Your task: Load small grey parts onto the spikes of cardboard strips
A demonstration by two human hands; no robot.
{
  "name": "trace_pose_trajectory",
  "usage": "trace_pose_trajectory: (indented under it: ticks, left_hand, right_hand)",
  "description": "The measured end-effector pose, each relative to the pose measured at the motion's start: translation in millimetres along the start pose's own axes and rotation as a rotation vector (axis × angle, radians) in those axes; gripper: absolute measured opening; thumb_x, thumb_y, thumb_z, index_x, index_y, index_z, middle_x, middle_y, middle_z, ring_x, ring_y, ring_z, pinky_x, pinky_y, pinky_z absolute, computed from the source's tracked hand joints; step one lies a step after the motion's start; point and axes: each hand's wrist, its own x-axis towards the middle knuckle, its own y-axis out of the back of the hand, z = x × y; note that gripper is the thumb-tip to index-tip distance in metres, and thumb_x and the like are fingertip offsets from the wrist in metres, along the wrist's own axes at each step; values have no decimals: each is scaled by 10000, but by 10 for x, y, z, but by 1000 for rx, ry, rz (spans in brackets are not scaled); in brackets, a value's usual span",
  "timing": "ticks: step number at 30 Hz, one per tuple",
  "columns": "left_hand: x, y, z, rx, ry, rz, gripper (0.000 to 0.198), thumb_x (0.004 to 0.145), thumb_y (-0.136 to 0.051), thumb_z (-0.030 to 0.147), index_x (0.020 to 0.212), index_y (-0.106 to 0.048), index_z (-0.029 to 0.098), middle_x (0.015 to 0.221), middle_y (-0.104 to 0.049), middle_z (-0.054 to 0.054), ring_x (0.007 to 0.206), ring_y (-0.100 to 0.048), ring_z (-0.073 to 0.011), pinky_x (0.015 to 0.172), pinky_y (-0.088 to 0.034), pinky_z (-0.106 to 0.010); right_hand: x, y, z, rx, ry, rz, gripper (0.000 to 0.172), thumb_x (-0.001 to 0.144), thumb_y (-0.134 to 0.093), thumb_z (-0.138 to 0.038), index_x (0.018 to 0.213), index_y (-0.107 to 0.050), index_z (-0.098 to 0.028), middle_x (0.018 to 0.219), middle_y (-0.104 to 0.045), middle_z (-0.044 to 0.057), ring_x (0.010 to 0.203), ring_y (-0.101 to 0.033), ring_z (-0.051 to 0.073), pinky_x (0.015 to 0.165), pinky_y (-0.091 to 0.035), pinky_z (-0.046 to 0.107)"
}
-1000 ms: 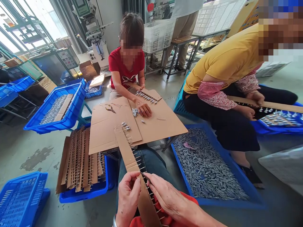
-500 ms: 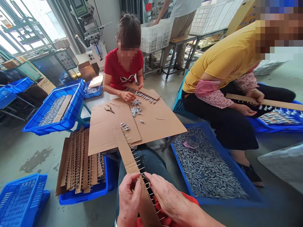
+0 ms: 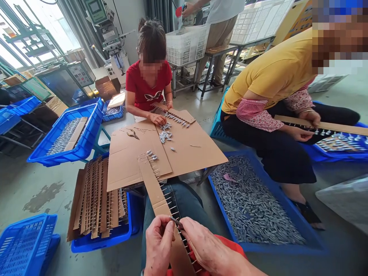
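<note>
A long cardboard strip [image 3: 156, 197] runs from the tabletop down over my lap. Thin pins [image 3: 167, 198] stick out along its right edge, and several small grey pieces [image 3: 152, 155] sit on the pins at its far end. My right hand [image 3: 205, 242] is closed on a small dark slender piece [image 3: 176, 222] held at the strip's edge. On the strip's left side, my left hand [image 3: 159, 242] has thumb and forefinger pinched together close to that piece's tip. What lies in this pinch is hidden.
A cardboard-topped table [image 3: 195, 153] bears loose grey pieces [image 3: 165, 134] and pliers [image 3: 132, 133]. Right of my legs stands a blue tray [image 3: 228, 226] of grey pieces; left, a blue crate [image 3: 134, 214] with pinned strips. Co-workers in red [image 3: 148, 84] and yellow [image 3: 267, 73] handle similar strips.
My hands have shifted slightly down, and more of the dark piece shows between them. The red-shirted person's hand has moved to the loose pieces; the standing person's hand has lifted from the white basket.
</note>
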Motion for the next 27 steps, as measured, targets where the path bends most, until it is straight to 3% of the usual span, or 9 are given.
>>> trace_pose_trajectory:
  ticks: [8,18,23,25,27]
  left_hand:
    - [-19,19,-40,-44,46,-57,334,864,-646,490,819,-651,159,613,-576,3,545,-503,-120,516,-410,-224]
    - [-30,9,72,-26,6,-56,314,872,-638,478,807,-639,170,635,-577,3,547,-499,-113,516,-410,-218]
    - [-145,-58,21,-117,152,-139,377,798,-711,521,713,-592,173,544,-507,36,468,-437,-89,460,-358,-207]
    - [-144,-42,46,-220,197,-144,389,782,-726,537,761,-613,165,553,-521,34,476,-443,-86,471,-365,-204]
    - [-113,-13,95,-310,204,-133,376,796,-726,522,821,-635,158,576,-537,31,496,-452,-83,486,-370,-198]
  right_hand:
    - [21,5,56,-1,-61,-65,146,955,-346,-190,879,-468,-216,854,-626,58,700,-556,191,619,-360,305]
    - [40,-107,2,339,40,166,316,1018,-283,-354,813,-488,-230,810,-626,38,717,-564,177,673,-434,292]
    - [99,252,310,512,-187,458,391,1005,-318,-528,894,-526,-216,629,-511,-23,532,-467,144,498,-391,260]
    - [61,394,377,463,-162,423,368,1014,-336,-509,939,-544,-215,650,-525,-21,548,-487,143,516,-417,262]
    - [2,432,361,359,-40,333,296,1030,-353,-420,991,-567,-220,775,-607,14,676,-577,160,635,-486,278]
